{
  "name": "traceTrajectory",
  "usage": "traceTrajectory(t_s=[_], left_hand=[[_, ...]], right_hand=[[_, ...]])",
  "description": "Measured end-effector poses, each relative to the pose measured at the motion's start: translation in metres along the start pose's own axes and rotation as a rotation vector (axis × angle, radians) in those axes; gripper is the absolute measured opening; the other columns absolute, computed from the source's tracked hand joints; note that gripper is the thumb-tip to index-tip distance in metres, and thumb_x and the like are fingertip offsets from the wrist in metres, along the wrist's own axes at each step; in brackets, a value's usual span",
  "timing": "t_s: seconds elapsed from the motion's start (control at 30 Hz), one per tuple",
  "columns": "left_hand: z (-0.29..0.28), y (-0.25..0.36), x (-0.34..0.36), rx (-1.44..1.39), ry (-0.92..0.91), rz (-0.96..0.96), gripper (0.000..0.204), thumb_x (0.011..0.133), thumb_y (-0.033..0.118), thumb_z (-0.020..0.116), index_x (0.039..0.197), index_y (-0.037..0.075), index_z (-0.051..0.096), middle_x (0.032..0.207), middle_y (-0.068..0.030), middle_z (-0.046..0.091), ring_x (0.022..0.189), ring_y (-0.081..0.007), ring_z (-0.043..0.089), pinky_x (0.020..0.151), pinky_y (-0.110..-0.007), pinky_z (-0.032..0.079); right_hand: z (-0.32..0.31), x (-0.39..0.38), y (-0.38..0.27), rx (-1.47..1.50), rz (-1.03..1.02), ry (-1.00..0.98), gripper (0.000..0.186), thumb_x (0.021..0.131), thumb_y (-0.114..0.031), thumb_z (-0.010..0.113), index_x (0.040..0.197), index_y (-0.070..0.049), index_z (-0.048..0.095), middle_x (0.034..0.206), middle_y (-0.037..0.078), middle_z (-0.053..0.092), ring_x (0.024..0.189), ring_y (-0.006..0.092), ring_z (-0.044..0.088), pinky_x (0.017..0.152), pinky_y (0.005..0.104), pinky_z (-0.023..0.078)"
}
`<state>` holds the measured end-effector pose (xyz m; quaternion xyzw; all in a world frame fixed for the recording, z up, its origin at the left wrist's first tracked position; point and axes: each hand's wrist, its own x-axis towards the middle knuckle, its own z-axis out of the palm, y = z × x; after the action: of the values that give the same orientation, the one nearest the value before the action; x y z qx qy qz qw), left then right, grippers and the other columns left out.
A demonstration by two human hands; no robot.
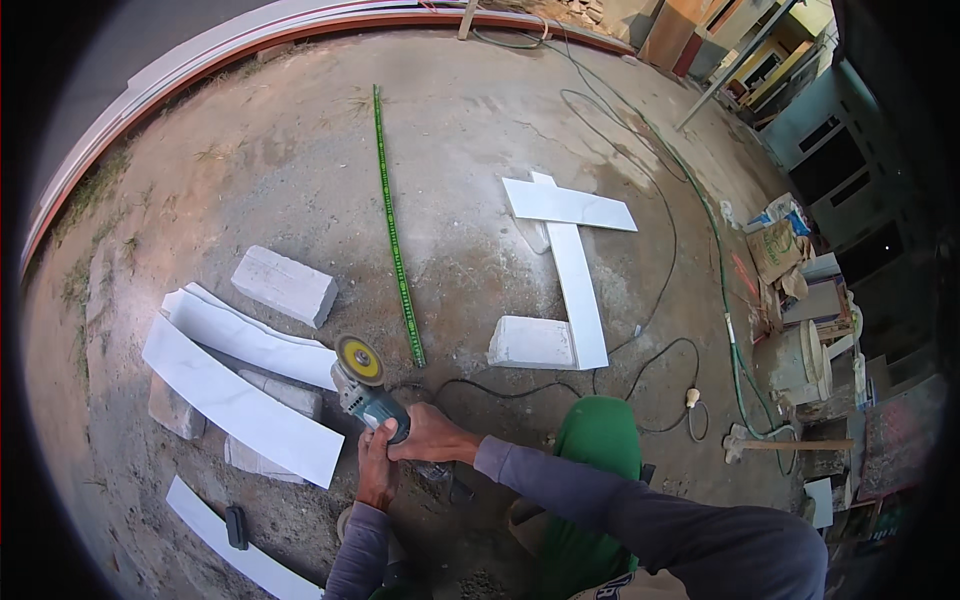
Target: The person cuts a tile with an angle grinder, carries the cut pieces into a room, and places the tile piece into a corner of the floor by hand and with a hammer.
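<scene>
An angle grinder [377,408] with a teal body and a yellow disc [360,360] is gripped in both hands, disc end pointing away from me. My left hand [376,468] is closed around the near part of its body. Just to the right, my right hand [432,436] wraps the same part from the other side. Close to the disc's left lies a white marbled tile strip [245,335]. In front of it, a second white strip [240,400] rests on pale blocks [258,460]. Whether the disc is spinning I cannot tell.
A green marked straight bar [393,220] lies on the ground ahead. White tile strips [578,290] and a pale block [532,342] lie to the right. Dark cable [480,385] runs past my green-clad knee [600,435]. A small black object [236,528] sits on another strip.
</scene>
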<state>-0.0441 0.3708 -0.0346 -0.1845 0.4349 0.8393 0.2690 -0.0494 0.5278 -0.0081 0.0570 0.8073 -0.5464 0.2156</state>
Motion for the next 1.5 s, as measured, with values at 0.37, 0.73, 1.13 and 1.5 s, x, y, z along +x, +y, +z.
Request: traceTrajectory(t_s=[0.37,0.73,1.13,1.5], left_hand=[[-0.036,0.051,-0.007,0.432,0.073,0.142,0.046,0.103,0.027,0.064,0.136,-0.004,0.058,0.126,-0.0126,0.069,0.108,-0.0174,0.065,0.098,-0.030,0.048],[-0.179,0.065,-0.129,0.363,0.776,0.375,0.039,0.106,0.029,0.059,0.133,0.002,0.061,0.113,-0.0054,0.069,0.106,-0.0128,0.065,0.094,-0.032,0.049],[-0.290,0.023,-0.224,0.781,1.330,0.388,0.031,0.102,0.014,0.059,0.124,-0.007,0.064,0.109,-0.0108,0.069,0.097,-0.0168,0.064,0.090,-0.033,0.051],[-0.351,-0.008,-0.244,0.815,1.462,-0.044,0.084,0.085,0.052,0.075,0.133,-0.014,0.056,0.126,-0.0312,0.063,0.117,-0.0406,0.062,0.103,-0.046,0.046]], right_hand=[[-0.075,0.089,0.045,-0.032,0.254,0.525,0.040,0.066,-0.030,0.079,0.078,0.006,0.069,0.075,0.018,0.071,0.071,0.0267,0.070,0.068,0.0401,0.053],[-0.198,0.203,0.104,-0.354,0.385,0.717,0.056,0.065,-0.035,0.082,0.095,0.011,0.072,0.100,0.025,0.074,0.092,0.0340,0.073,0.083,0.0419,0.055],[-0.206,0.218,0.124,-0.649,0.436,0.629,0.074,0.074,-0.053,0.074,0.108,0.012,0.071,0.116,0.033,0.069,0.112,0.0444,0.067,0.096,0.0455,0.052],[-0.170,0.161,0.059,-1.097,0.487,0.650,0.085,0.080,-0.066,0.067,0.126,0.005,0.066,0.123,0.024,0.069,0.118,0.0387,0.066,0.101,0.0470,0.048]])
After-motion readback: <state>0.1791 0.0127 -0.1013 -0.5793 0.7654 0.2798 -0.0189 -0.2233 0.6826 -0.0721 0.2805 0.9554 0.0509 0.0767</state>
